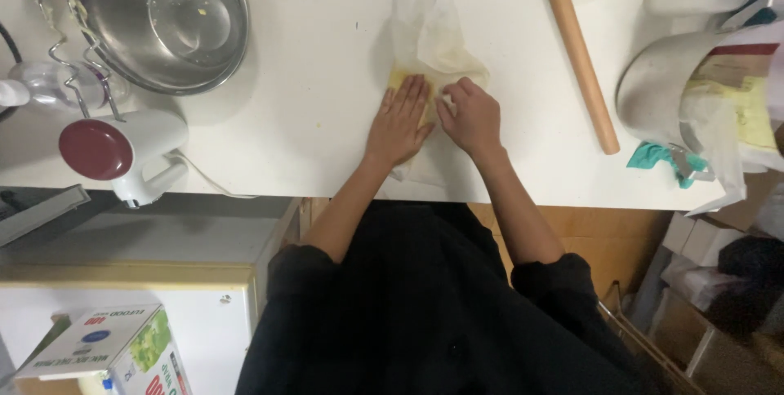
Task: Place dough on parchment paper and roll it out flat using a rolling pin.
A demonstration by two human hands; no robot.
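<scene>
Dough [406, 78], pale yellow, sits wrapped in thin translucent plastic wrap [429, 23] on the white table [310, 76], just right of the steel mixing bowl [159, 19] and well left of the wooden rolling pin [576, 48]. Left hand [400, 121] lies flat on it, fingers spread and straight, palm pressing down, so no closed grip there. Right hand [469, 117] touches the left, fingers curled in; grip looks like a pinch on a fold of wrap at the dough's near edge, though the fingertips are partly hidden, so that's probably, not surely.

Handling judgement: dough reads soft and light, dents under pressure, no stiffness to lift by one end. Wrap is flimsy, slick, tears or slips if pulled alone. Best hold is from underneath or both sides of the lump through the wrap, not by the loose tail that trails away toward the far side of the table.

White hand mixer [122, 154] with dough hooks lies below the bowl, near the table edge. Metal pot [661, 84] stands right of the rolling pin.
</scene>
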